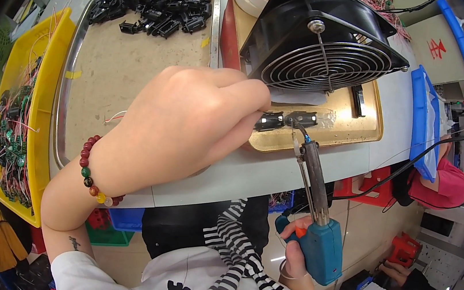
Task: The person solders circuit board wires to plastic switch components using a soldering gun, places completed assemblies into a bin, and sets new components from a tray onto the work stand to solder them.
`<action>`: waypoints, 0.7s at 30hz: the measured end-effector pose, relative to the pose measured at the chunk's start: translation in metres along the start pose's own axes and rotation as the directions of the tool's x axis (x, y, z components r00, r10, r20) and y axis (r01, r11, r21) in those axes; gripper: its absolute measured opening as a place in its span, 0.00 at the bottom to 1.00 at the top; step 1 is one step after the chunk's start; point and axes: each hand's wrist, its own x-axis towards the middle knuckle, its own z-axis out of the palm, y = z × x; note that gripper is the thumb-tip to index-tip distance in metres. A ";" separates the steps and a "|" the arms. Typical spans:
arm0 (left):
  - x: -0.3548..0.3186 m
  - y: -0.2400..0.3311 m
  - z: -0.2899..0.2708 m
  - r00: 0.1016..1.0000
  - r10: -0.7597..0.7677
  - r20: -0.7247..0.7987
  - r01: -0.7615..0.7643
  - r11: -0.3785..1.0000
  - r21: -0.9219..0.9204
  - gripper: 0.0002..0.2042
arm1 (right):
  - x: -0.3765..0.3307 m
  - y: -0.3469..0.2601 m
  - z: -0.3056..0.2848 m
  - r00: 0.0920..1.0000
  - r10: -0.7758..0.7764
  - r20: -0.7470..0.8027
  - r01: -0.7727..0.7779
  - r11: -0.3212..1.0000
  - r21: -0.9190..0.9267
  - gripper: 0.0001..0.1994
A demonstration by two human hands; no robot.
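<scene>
Just below the black fan (323, 37), our left hand (188, 122) pinches a small black part (270, 121); our right hand (295, 251) grips the blue soldering gun (319, 237), whose hot tip could burn our fingers.

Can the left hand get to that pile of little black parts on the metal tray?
Probably yes. The left hand already lies over the metal tray, and the black parts sit at its far end with bare tray between. But its fingers now pinch a small black piece.
</scene>
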 end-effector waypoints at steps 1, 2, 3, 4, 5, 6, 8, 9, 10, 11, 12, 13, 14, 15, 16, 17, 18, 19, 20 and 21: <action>0.000 0.000 0.000 1.000 -0.002 -0.013 0.002 1.000 -0.024 0.05 | 0.000 -0.001 -0.001 1.000 -0.021 0.019 0.021 0.999 -0.037 0.13; 0.001 0.000 -0.001 1.000 -0.003 -0.013 0.003 1.000 -0.026 0.05 | 0.001 -0.001 -0.002 0.998 -0.041 0.039 0.044 0.996 -0.073 0.12; 0.001 0.000 -0.002 1.000 0.002 -0.017 -0.002 1.000 -0.023 0.05 | 0.000 -0.001 -0.001 0.998 -0.040 0.039 0.043 0.996 -0.074 0.12; 0.001 0.001 -0.002 1.000 0.007 -0.020 -0.008 1.000 -0.021 0.06 | 0.000 -0.001 0.000 0.999 -0.038 0.033 0.040 0.997 -0.072 0.12; 0.000 0.000 -0.002 1.000 0.005 -0.021 -0.006 1.000 -0.021 0.06 | 0.000 0.000 0.001 0.999 -0.036 0.028 0.037 0.997 -0.069 0.12; 0.000 0.000 -0.002 1.000 0.005 -0.016 -0.005 1.000 -0.014 0.06 | 0.000 0.000 0.003 0.999 -0.035 0.030 0.037 0.997 -0.070 0.12; -0.001 -0.002 -0.001 1.000 0.002 -0.010 -0.002 1.000 -0.006 0.06 | 0.001 -0.001 0.006 0.999 -0.020 0.026 0.021 0.999 -0.027 0.10; -0.001 -0.002 -0.001 1.000 0.004 -0.003 -0.004 1.000 0.002 0.06 | 0.002 -0.001 0.006 0.999 -0.019 0.028 0.020 0.999 -0.026 0.10; -0.002 -0.002 0.000 1.000 0.006 0.004 -0.006 1.000 0.011 0.06 | 0.002 -0.001 0.005 0.999 -0.020 0.037 0.022 0.997 -0.069 0.09; -0.001 -0.002 -0.001 1.000 0.007 0.003 -0.007 1.000 0.008 0.06 | 0.004 -0.004 0.004 0.999 -0.021 0.042 0.026 0.993 -0.117 0.08; 0.000 -0.002 -0.002 1.000 0.010 0.006 -0.010 1.000 0.015 0.06 | 0.005 -0.007 0.004 0.999 -0.021 0.042 0.026 0.992 -0.120 0.08; 0.000 -0.001 -0.003 1.000 0.014 0.009 -0.014 1.000 0.022 0.06 | 0.006 -0.009 0.005 0.999 -0.010 0.033 0.014 0.992 -0.129 0.07; 0.000 -0.001 -0.002 1.000 0.012 0.010 -0.013 1.000 0.023 0.06 | 0.006 -0.009 0.006 1.000 0.003 0.026 0.001 0.991 -0.134 0.07; 0.000 -0.001 -0.002 1.000 0.016 0.007 -0.016 1.000 0.015 0.06 | 0.006 -0.010 0.006 1.000 0.003 0.027 0.000 0.991 -0.133 0.07; 0.000 -0.002 -0.002 1.000 0.019 0.005 -0.019 1.000 0.007 0.06 | 0.006 -0.011 0.005 1.000 0.015 0.025 -0.011 0.988 -0.152 0.08; -0.001 -0.001 -0.001 1.000 0.019 0.005 -0.019 1.000 0.006 0.06 | 0.005 -0.012 0.005 0.999 0.027 0.023 -0.023 0.985 -0.171 0.08; -0.001 -0.001 -0.001 1.000 0.014 0.007 -0.014 1.000 0.003 0.06 | 0.005 -0.011 0.005 0.999 0.028 0.023 -0.023 0.985 -0.171 0.08; -0.002 -0.001 -0.002 1.000 0.009 0.009 -0.009 1.000 0.000 0.06 | 0.004 -0.009 0.005 0.999 0.026 0.029 -0.021 0.987 -0.158 0.08; -0.002 -0.001 -0.002 1.000 0.009 0.009 -0.009 1.000 0.000 0.06 | 0.004 -0.008 0.005 0.999 0.023 0.035 -0.018 0.989 -0.144 0.08; -0.002 -0.001 -0.002 1.000 0.005 0.013 -0.005 1.000 0.012 0.06 | 0.004 -0.008 0.005 0.999 0.024 0.036 -0.018 0.989 -0.144 0.08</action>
